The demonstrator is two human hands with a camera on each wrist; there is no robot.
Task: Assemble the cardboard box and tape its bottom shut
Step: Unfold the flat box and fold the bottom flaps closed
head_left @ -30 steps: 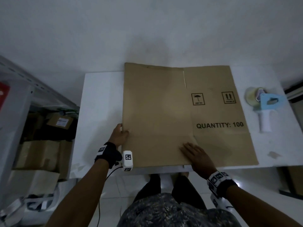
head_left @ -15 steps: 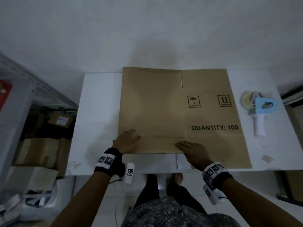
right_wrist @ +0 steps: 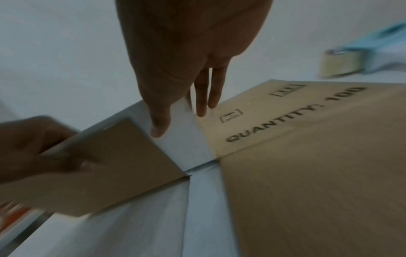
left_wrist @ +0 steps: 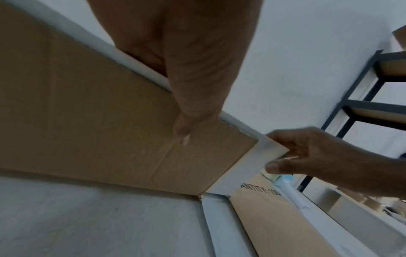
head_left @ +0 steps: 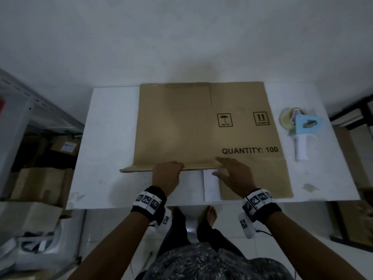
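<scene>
A flattened brown cardboard box (head_left: 191, 128) printed "QUANTITY: 100" lies on the white table (head_left: 107, 138). My left hand (head_left: 167, 170) grips its near left flap, which stands raised off the table. In the left wrist view the thumb (left_wrist: 182, 132) lies on the flap's brown face (left_wrist: 87, 121). My right hand (head_left: 222, 167) is at the slot between the near flaps. It pinches a white-faced panel (right_wrist: 186, 142) between thumb and straight fingers. A blue and white tape dispenser (head_left: 300, 128) lies on the table to the right of the box, untouched.
Shelving with cardboard boxes (head_left: 40, 178) stands left of the table. A dark metal rack (head_left: 353, 110) stands at the right. A white wall runs behind the table. Bare table surface lies left of the box.
My left hand moved from the box's left edge to the near left flap and lifted it. My right hand slid forward to the slot and took the white panel.
</scene>
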